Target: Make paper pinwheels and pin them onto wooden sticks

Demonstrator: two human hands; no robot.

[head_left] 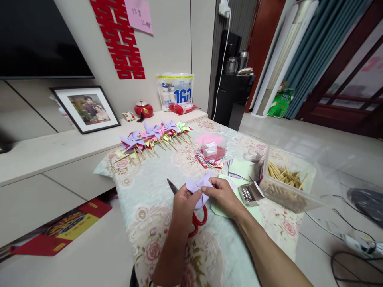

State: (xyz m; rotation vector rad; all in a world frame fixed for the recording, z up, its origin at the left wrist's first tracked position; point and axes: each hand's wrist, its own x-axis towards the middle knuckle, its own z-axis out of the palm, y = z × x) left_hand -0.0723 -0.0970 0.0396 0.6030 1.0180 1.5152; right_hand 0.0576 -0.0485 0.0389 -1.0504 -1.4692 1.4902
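Observation:
Both my hands hold one folded sheet of purple paper in pinwheel shape above the table. My left hand grips its left side, the thumb pressed toward the centre. From the right, my right hand pinches the same paper near its middle. Red-handled scissors lie on the cloth beneath my hands, their dark blades pointing to the far left. A small open box of metal pins stands right of my right hand, on a stack of pale green paper.
Several finished pinwheels on sticks lie at the table's far left. A round clear container rests on patterned paper. A plastic bin of wooden sticks sits at the right edge. The flowered tablecloth covers the table.

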